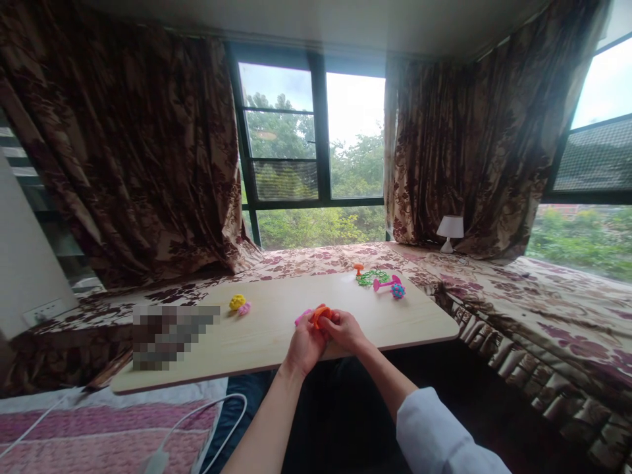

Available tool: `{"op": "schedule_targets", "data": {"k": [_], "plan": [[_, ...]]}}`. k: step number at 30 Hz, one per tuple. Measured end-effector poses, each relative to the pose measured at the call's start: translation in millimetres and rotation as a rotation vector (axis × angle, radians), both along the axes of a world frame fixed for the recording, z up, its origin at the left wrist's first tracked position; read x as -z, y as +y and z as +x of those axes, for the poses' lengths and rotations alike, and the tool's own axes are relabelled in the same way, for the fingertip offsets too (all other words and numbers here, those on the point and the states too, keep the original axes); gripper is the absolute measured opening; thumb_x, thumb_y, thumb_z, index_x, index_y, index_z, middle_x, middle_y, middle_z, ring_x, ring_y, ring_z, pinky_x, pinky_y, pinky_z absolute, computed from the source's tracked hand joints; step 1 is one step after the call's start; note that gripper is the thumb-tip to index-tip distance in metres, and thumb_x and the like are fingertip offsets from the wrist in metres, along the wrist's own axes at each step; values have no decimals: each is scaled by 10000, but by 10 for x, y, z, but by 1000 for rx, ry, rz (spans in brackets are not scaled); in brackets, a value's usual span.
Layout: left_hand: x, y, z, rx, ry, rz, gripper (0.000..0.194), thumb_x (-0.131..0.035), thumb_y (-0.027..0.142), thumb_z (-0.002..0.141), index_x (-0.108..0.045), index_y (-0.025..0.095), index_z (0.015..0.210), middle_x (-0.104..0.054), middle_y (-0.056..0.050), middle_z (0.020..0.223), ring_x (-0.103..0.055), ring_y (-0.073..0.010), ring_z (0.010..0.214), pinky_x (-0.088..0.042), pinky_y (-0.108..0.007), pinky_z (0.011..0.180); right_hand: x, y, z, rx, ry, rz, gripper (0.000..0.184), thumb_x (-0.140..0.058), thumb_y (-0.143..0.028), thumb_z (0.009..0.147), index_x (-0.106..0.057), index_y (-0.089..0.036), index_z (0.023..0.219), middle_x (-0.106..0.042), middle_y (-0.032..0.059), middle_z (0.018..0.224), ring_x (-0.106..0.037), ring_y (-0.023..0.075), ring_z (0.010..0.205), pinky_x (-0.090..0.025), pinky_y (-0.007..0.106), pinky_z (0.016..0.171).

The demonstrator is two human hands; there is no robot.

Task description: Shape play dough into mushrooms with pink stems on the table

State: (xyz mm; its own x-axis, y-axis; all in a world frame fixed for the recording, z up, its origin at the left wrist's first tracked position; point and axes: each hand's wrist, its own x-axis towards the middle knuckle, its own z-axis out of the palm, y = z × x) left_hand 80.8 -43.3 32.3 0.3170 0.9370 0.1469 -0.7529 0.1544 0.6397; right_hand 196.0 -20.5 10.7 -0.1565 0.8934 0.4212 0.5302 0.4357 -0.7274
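Note:
Near the front edge of the table, both my hands meet around an orange piece (322, 316) with a rounded, hollow-looking shape. My left hand (307, 342) cups it from the left and below. From the right, my right hand (346, 329) presses its thumb and fingers on it. A pink piece (302, 318) shows just beyond my left fingers; whether it is held or lies on the table I cannot tell. To the left sit a yellow lump (237, 302) and a pale pink lump (244, 309), touching.
On the table (276, 296), at the far right, are an orange mushroom-shaped piece (358, 269), a green net-like tangle (373, 278), a pink dumbbell-shaped piece (386, 284) and a blue knobbly ball (397, 291). A white lamp (449, 228) stands behind. A blurred patch covers the table's left end.

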Motion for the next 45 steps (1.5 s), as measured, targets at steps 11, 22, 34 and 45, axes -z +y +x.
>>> {"op": "schedule_targets", "data": {"k": [11,22,34,45], "plan": [[29,36,29,-28,5,11,233,-515,292,840,-558,138,1008,-599,-55,986,-591,-159,839,-504,-350,716,8,0,11,-17,33,2,227,-498,-327,881,-583,-124,935,-612,24,870,-598,135,738,-501,307,669],[14,35,13,-24,35,10,266,-510,299,841,-543,136,1048,-590,-64,1014,-589,-166,853,-503,-351,714,5,19,-4,-12,84,-38,205,-506,-292,880,-571,-129,986,-608,36,920,-599,139,763,-507,314,678],[50,76,96,-34,-22,-28,223,-520,272,837,-555,135,1010,-594,-51,984,-590,-153,822,-507,-337,696,-2,18,3,-54,150,-42,206,-507,-288,880,-571,-130,996,-605,42,954,-600,148,796,-507,326,700],[-4,42,55,26,-80,-91,269,-507,310,842,-543,138,1046,-588,-65,1016,-587,-168,853,-501,-358,719,-102,-76,-6,-46,169,-59,226,-508,-292,878,-561,-140,1036,-589,51,1014,-593,160,828,-506,331,708]]}}
